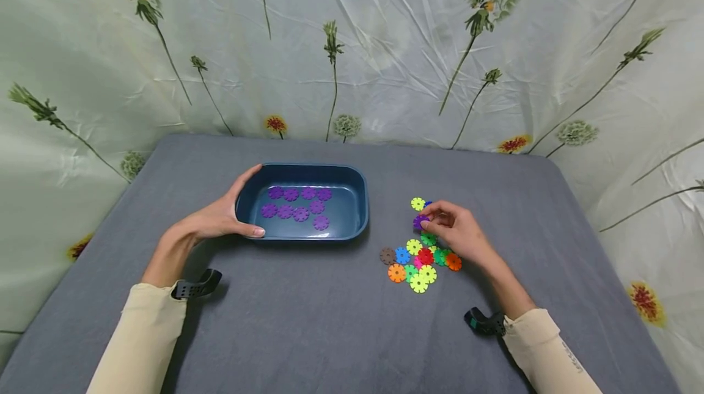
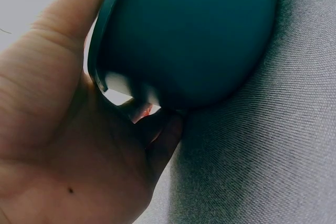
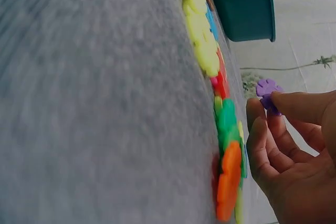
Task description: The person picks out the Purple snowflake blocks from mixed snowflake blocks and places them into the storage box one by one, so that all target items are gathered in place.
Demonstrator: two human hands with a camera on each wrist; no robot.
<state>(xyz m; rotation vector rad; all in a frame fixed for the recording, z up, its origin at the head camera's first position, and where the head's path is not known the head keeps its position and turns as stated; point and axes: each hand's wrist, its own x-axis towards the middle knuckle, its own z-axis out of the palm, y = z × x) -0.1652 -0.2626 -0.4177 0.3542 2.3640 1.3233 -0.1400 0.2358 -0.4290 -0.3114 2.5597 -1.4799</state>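
My left hand (image 1: 217,218) grips the left end of a dark blue rectangular tray (image 1: 345,201), thumb at the near rim and fingers around the far corner. Several purple notched discs (image 1: 300,214) lie flat inside it. In the left wrist view, the tray's outer wall (image 2: 194,30) stands close to the palm. Over the right side of the table, my right hand (image 1: 461,234) pinches a purple notched disc (image 3: 269,86) between thumb and fingertips. The right wrist view shows purple above and below the thumb tip, clear of the pile.
Loose notched discs in several colours lie near my right hand, among them a brown disc (image 1: 387,256), a red disc (image 1: 426,256) and an orange disc (image 1: 453,261). A yellow disc (image 1: 417,203) lies farther back. Grey cloth (image 1: 308,321) covers the table; a flower-patterned curtain (image 1: 385,76) hangs behind.
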